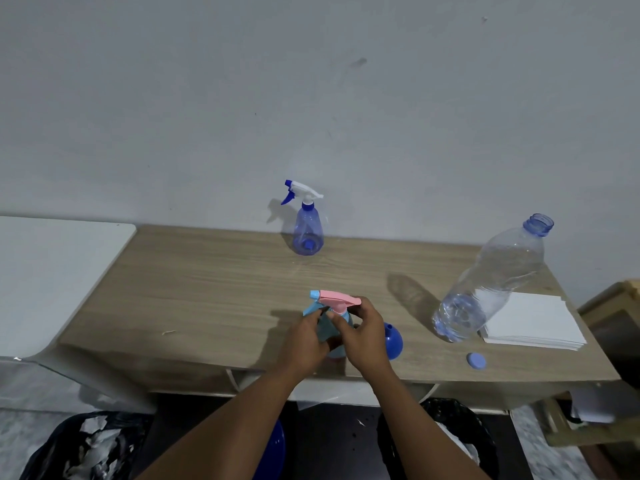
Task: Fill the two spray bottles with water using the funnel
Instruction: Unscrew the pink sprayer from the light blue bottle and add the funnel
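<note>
the pink-topped spray bottle (pixel 334 306) stands near the front edge of the table (pixel 207 289), held between both hands. the left hand (pixel 304 336) wraps around its teal body from the left, fingers curled onto it. the right hand (pixel 363 327) comes in from the right and its fingertips pinch the neck just under the pink trigger head. the nozzle points left.

the funnel (pixel 394 341), blue, sits wide end down, just to the right of the right hand and partly hidden behind it. the blue spray bottle (pixel 307 233), with a white trigger head still on, stands well apart at the back edge, close to the wall (pixel 311 98). the water bottle (pixel 485 282), large and clear, stands uncapped on the right with some water in its lower part. its blue cap (pixel 476 360) lies near the front edge, below it.

i cannot read any writing on the bottles.

a stack of white paper (pixel 533 323) lies just beside the water bottle, toward the right edge. the middle and left of the table are bare wood. a white surface (pixel 52 271) adjoins the left edge, and dark bin bags (pixel 86 445) sit on the floor in front.
</note>
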`<state>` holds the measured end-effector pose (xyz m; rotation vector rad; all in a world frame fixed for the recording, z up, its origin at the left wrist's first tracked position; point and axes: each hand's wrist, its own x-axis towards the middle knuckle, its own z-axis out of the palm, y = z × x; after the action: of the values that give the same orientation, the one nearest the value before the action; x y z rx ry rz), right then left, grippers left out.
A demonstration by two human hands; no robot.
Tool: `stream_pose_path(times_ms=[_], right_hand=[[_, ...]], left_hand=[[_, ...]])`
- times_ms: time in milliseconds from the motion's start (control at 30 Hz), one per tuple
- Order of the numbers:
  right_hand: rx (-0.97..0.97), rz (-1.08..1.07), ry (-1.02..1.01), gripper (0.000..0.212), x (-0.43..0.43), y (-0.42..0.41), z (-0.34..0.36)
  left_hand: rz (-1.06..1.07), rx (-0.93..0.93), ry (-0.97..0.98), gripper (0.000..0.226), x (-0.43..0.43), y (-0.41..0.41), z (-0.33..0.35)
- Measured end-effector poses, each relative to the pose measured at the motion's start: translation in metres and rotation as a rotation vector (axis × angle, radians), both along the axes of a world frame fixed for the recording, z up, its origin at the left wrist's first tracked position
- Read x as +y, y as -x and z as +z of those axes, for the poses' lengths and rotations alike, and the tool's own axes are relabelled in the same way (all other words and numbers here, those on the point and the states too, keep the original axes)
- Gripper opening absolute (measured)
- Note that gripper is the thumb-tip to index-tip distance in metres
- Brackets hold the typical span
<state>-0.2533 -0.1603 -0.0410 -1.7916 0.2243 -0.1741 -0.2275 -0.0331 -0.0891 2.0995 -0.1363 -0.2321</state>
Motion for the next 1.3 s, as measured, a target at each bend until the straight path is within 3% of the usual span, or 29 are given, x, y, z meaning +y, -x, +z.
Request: stream_pose_path(times_ms=[133, 400, 600, 700, 833, 1000, 1133, 1300], right_hand=[[-0.046, -0.020, -0.015, 0.016, -0.006, -0.004, 0.002], [-0.173, -0.063, 0.003, 0.020, -0.014, -0.028, 0.048], [-0.273, -0.178, -0.102, 0.009, -0.039, -0.042, 0.096], [-0.176, -0.167, -0.048, 0.020, -0.069, -0.056, 0.105], [0.041, -0.076, 0.245, 0.032, -0.110, -0.064, 0.079], [0.318, -0.046, 0.480, 0.031, -0.135, -0.060, 0.019], [0.458, 0.058, 0.606, 0.018, -0.137, -0.060, -0.005], [0.471, 0.017, 0.507, 0.020, -0.138, -0.065, -0.026]], left_hand=[[0.003, -0.010, 0.024, 0.057, 0.000, 0.001, 0.003], [0.019, -0.007, 0.049, 0.070, 0.000, 0.003, 0.006], [0.035, -0.022, 0.045, 0.065, -0.001, 0.004, 0.005], [0.042, -0.027, 0.067, 0.067, 0.000, 0.005, 0.005], [0.063, -0.022, 0.105, 0.065, -0.001, 0.005, 0.004], [0.094, 0.014, 0.119, 0.064, -0.004, 0.005, 0.005], [0.137, 0.010, 0.108, 0.064, -0.009, 0.006, 0.006], [0.160, -0.017, 0.118, 0.066, -0.014, 0.008, 0.006]])
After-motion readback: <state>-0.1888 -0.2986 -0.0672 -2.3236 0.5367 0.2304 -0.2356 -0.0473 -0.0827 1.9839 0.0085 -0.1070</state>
